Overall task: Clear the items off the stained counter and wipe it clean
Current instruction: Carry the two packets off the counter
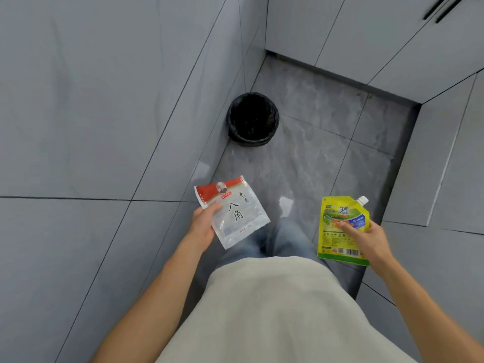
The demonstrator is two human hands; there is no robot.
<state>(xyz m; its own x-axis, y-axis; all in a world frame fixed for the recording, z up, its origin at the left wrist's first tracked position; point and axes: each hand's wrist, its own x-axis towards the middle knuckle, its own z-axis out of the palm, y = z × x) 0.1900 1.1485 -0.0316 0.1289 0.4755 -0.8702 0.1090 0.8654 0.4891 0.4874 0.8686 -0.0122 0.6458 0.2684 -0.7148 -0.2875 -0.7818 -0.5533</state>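
Observation:
I look down at the floor, and the counter is out of view. My left hand [203,224] pinches a flat clear packet with a red top band and black characters [235,213] by its left edge, thumb on top. My right hand [366,239] grips a yellow-green spouted pouch with a white cap [340,229], fingers behind it and thumb across its front. Both packets hang in front of my legs, above the grey floor. A round bin lined with a black bag [252,119] stands ahead on the floor, in the corner against the wall.
A grey tiled wall [91,113] runs along the left. Grey cabinet fronts [366,38] close off the far side and the right side [445,166]. The marbled grey floor [314,153] lies between them.

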